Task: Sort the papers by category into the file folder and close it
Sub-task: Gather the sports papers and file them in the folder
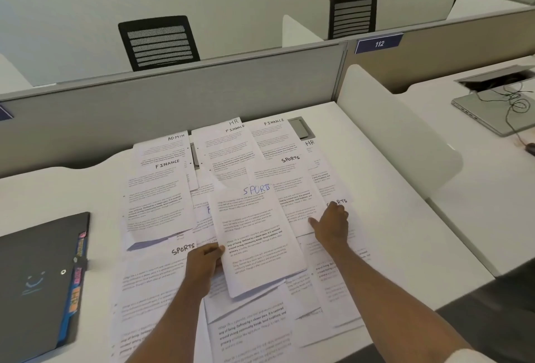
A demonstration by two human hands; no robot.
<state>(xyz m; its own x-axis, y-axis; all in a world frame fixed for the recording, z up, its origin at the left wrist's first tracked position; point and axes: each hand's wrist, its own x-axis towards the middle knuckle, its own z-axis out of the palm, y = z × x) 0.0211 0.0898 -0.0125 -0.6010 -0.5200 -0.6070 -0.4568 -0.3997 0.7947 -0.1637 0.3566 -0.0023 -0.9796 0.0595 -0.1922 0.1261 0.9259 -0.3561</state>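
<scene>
Loose papers [162, 206] overlap mid-desk, bare desktop [399, 217] right of them. Closed dark file folder [37, 284] left of papers, coloured tabs facing them. Left hand [202, 264] pinches SPORTS stack [257, 241], long axis running away from person. Right hand [333, 223], fingers spread, presses another SPORTS sheet [295, 189].

L hand [202, 264] grips SPORTS sheet [257, 238]; R hand [333, 225] flat on papers [301, 189].

White desk [385, 217] — papers [162, 203] spread all over middle, under and around both hands. Words on top: SPORTS, FINANCE, HR, ADMIN. Dark file folder [37, 284] lies shut, well left of left hand [202, 261] — coloured tabs stick out.
</scene>
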